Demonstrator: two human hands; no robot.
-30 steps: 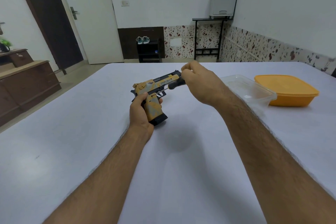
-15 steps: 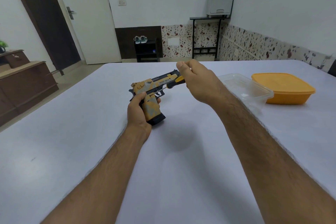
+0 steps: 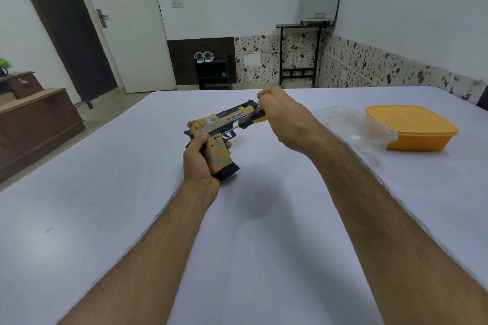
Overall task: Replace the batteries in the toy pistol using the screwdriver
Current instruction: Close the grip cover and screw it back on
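The toy pistol (image 3: 220, 124) is yellow, grey and black, held above the white table (image 3: 105, 192) near its middle. My left hand (image 3: 200, 158) grips its handle from behind, barrel pointing away to the right. My right hand (image 3: 285, 119) is closed on the black and yellow handle of the screwdriver (image 3: 249, 119). The thin shaft slants down to the left, and its tip rests on the pistol's side just above the grip, near the trigger. No batteries are visible.
A clear plastic container (image 3: 353, 126) stands right of my right hand, with an orange lidded box (image 3: 412, 126) beyond it. Past the table's far edge are a door, a dark shoe rack and a small black stand. A wooden cabinet (image 3: 34, 124) is at left.
My right hand has rotated slightly on the screwdriver handle while the tip stays on the pistol's side. My left hand and the pistol have hardly moved.
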